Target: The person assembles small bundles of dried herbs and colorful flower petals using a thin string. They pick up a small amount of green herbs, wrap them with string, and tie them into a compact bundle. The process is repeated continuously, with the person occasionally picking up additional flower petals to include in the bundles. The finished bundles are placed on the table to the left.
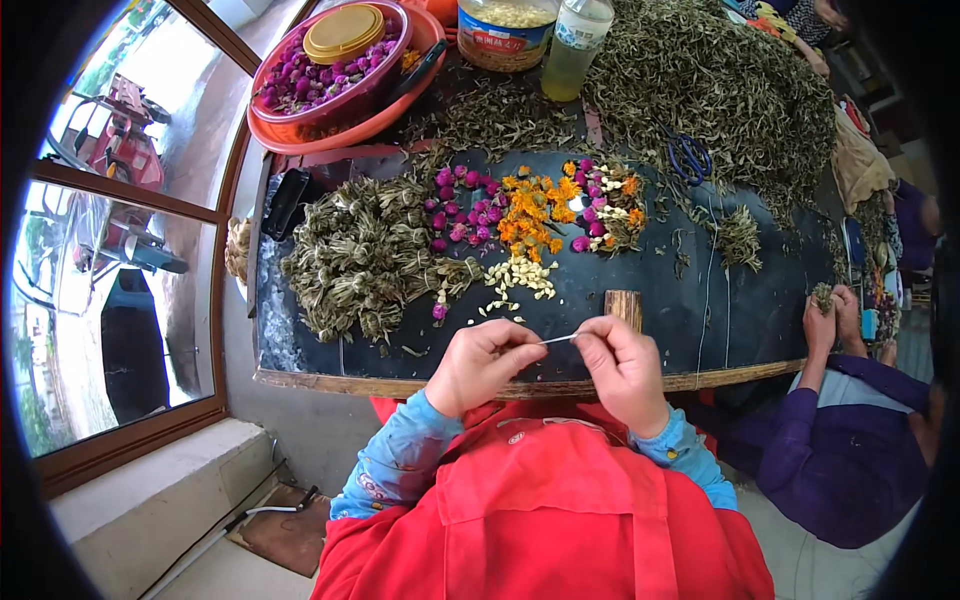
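Note:
Close to the table's front edge, my left hand (488, 362) and my right hand (622, 368) face each other, both closed in a pinch. A short, thin, pale strand (558, 339) stretches between their fingertips; whether it is thread or a needle is too fine to tell. Just beyond my hands lies a scatter of whitish buds (520, 278). Behind these are orange flowers (535, 210) and purple globe flowers (470, 212). Tied bundles of dried leaves (355, 250) are piled at the left. A short wooden block (623, 306) is partly hidden behind my right hand.
At the back left, a pink basin (400, 50) of purple flowers carries a gold lid (344, 33). A plastic jar (505, 38) and a bottle (575, 55) stand beside loose dried leaves (710, 90). Blue-handled scissors (690, 160) lie nearby. A purple-sleeved person (840, 450) holds a leaf bundle at right.

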{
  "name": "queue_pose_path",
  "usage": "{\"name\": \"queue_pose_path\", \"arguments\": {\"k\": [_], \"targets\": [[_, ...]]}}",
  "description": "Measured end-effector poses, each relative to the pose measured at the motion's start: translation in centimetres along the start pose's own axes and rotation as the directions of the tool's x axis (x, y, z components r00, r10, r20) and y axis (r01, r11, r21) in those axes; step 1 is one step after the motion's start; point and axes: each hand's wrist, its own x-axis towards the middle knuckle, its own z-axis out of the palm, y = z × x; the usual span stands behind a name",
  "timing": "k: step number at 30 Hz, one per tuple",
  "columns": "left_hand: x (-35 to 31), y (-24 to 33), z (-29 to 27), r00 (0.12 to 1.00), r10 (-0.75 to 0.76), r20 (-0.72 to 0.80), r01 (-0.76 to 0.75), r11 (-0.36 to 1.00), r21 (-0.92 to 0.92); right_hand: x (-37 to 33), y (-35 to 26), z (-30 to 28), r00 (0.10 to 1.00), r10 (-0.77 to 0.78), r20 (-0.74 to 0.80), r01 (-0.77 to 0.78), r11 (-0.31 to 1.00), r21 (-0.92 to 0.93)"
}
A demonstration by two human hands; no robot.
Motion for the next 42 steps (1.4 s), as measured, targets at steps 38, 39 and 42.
{"name": "queue_pose_path", "arguments": {"k": [38, 39, 42], "targets": [[-1.6, 1.9, 2.9, 0.996, 0.065, -0.058, -0.066, 0.998, 0.000, -0.7, 2.2, 1.7, 0.980, -0.157, 0.125, 0.162, 0.986, -0.029], [-1.5, 2.4, 2.6, 0.983, 0.179, -0.039, -0.162, 0.948, 0.274, -0.6, 2.2, 1.5, 0.982, -0.148, 0.119, 0.152, 0.988, -0.022], [-1.4, 1.5, 1.8, 0.944, 0.330, -0.023, -0.292, 0.862, 0.414, -0.7, 2.1, 1.4, 0.983, -0.147, 0.114, 0.150, 0.989, -0.013]]}}
